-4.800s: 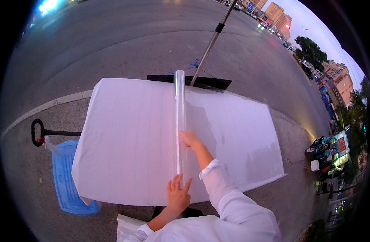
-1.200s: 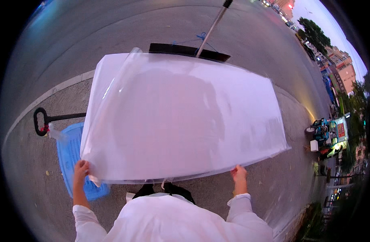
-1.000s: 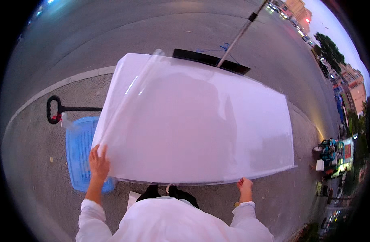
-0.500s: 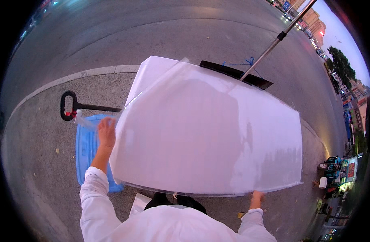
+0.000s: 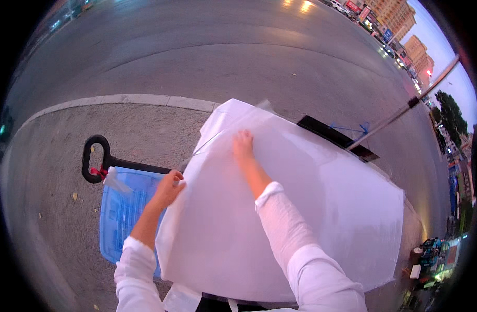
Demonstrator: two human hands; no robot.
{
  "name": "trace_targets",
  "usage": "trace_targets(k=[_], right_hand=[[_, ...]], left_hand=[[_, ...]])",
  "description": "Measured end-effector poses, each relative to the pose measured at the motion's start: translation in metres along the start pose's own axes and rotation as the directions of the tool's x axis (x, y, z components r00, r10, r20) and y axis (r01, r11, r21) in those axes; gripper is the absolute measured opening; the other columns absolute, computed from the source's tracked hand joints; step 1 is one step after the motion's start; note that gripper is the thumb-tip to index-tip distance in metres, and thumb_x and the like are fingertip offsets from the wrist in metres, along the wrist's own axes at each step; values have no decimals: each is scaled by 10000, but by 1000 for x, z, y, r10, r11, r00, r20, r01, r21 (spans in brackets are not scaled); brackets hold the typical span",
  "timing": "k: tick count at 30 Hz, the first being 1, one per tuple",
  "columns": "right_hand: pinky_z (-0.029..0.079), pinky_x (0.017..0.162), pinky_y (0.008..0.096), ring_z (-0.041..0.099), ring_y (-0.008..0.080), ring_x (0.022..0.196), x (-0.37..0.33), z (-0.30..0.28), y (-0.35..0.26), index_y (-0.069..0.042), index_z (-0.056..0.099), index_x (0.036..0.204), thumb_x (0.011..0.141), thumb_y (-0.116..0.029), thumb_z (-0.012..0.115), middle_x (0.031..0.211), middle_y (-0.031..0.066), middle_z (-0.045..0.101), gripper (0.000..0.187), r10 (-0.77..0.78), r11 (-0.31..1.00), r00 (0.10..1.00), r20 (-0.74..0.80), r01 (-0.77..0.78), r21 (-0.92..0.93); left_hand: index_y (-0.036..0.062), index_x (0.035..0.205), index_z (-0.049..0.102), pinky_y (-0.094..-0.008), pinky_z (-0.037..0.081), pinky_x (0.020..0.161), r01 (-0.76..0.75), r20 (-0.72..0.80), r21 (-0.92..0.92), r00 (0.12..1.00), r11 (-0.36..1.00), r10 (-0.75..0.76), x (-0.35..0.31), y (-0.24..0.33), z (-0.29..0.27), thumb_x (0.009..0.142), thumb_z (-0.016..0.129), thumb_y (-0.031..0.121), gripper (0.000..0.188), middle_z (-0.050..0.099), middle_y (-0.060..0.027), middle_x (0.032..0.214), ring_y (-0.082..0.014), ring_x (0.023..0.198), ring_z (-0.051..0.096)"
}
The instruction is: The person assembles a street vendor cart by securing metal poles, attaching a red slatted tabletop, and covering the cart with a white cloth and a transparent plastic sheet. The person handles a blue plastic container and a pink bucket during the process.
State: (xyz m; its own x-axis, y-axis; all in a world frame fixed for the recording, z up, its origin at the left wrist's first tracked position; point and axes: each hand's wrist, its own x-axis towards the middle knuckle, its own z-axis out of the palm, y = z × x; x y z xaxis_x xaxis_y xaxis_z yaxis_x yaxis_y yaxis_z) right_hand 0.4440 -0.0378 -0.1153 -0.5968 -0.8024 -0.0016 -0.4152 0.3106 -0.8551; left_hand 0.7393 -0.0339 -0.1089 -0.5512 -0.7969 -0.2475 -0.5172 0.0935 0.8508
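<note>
A broad white-covered tabletop (image 5: 220, 112) spreads out before me, and a clear plastic sheet (image 5: 301, 208) lies over most of it. At the tabletop's left edge, my left hand (image 5: 168, 190) has its fingers bent around the sheet's margin. My right hand (image 5: 243, 144) reaches across the top and rests on the sheet near its far left part, fingers pointing away from me and partly hidden by the back of the hand. Along the far left, the sheet's edge runs at a slant, leaving a strip of the white cover bare.
A blue plastic bin lid (image 5: 124, 218) and a black cart handle (image 5: 96, 158) with a red tie sit left of the table. A black board (image 5: 327, 136) and metal pole (image 5: 404, 112) stand at the far right edge. Beyond the curb (image 5: 145, 100) runs the road.
My right hand has left the near right edge and moved forward and left onto the sheet. My left hand stays by the left edge. The view has shifted, so the table appears lower.
</note>
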Motion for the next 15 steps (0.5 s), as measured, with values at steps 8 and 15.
trace_targets(k=[8, 15], right_hand=[[162, 1081, 490, 137, 323, 1371, 70, 90, -61, -126, 310, 1400, 878, -488, 432, 1478, 108, 212, 647, -149, 715, 927, 346, 342, -609], [141, 1087, 523, 173, 299, 1368, 66, 106, -55, -114, 320, 1392, 889, -485, 409, 1476, 96, 226, 631, -134, 524, 904, 406, 412, -745]], left_hand=[[62, 1155, 523, -338, 475, 700, 146, -201, 348, 976, 926, -79, -244, -33, -25, 790, 650, 113, 390, 557, -136, 951, -229, 792, 563], [59, 1091, 543, -289, 447, 675, 460, -72, -800, 563, 385, -823, -278, -79, 28, 807, 654, 117, 311, 559, -102, 920, -191, 782, 546]])
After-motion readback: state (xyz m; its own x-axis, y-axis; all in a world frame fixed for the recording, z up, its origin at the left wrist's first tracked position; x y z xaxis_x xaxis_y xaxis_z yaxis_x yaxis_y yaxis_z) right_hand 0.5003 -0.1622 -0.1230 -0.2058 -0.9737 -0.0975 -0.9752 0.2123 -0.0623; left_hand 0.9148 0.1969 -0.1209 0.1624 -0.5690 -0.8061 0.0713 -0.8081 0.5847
